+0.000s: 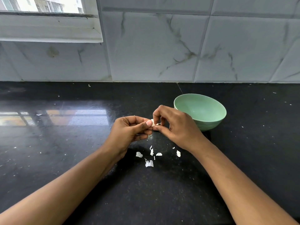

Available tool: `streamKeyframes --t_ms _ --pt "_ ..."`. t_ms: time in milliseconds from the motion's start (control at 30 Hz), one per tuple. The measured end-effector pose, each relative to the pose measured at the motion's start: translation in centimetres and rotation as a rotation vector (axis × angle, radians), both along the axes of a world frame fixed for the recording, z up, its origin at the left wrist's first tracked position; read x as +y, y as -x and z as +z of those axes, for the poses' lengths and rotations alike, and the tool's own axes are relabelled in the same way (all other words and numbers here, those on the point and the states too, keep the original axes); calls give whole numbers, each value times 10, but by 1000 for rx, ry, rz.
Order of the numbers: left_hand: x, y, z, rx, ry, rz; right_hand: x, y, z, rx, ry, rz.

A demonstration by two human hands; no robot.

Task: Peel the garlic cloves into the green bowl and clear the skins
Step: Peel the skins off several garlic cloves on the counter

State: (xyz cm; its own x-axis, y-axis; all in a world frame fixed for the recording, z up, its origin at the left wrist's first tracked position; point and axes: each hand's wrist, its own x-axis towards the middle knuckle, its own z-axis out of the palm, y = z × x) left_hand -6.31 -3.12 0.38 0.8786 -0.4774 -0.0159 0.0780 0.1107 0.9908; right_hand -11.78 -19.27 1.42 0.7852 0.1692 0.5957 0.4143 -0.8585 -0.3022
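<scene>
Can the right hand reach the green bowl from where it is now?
Probably yes: the green bowl sits just behind the right hand, nothing between them, though it pinches the garlic clove.

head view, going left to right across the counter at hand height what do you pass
left hand → garlic clove pinched between both hands → right hand → green bowl. The skin scraps lie nearer, spread below both hands, so they are left out of the order.
</scene>
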Motion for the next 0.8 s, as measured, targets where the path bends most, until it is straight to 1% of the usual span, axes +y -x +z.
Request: streamKeyframes --t_ms 333,567,800 --pt "0 0 0 -11 21 -1 -1 -1 -4 9 27 16" --pt "-1 0 -1 -5 23 12 2 0 -1 -34 13 -22" --pt "1 1 0 -32 27 -6 1 0 -2 -10 40 -26"
